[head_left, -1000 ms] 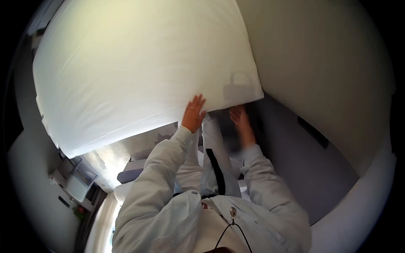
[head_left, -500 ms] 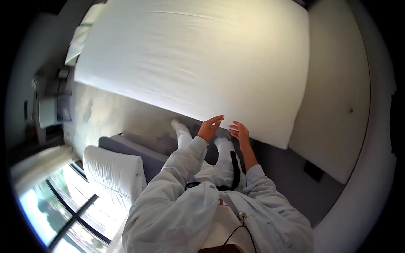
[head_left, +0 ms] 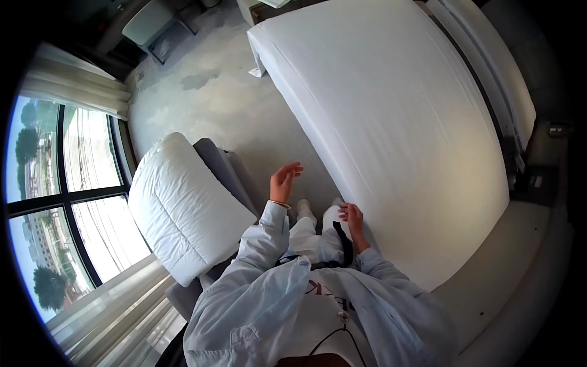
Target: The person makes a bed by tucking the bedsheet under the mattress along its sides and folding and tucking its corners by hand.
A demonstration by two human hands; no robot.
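Note:
My left hand (head_left: 284, 183) is raised over the floor between the bed and a grey seat, its fingers loosely bent and apart, holding nothing. Lower and to the right, my right hand (head_left: 353, 217) hovers by the near side of the bed. Its fingers are half curled with nothing visible in them. Whether it touches the bed edge I cannot tell. A smooth white sheet (head_left: 397, 122) covers the bed's mattress and hangs down its side. On the grey seat (head_left: 226, 174) to my left lies a folded white duvet (head_left: 183, 211).
A large window (head_left: 67, 196) with dark frames and pale curtains (head_left: 73, 79) is at the left. Mottled grey floor (head_left: 214, 98) runs along the bed towards a light chair (head_left: 148, 24) at the back. A pale headboard panel (head_left: 489, 300) stands at the lower right.
My view has turned left, bringing the duvet, window and floor further in, with the bed now to my right. My hands have moved farther apart; both stay empty.

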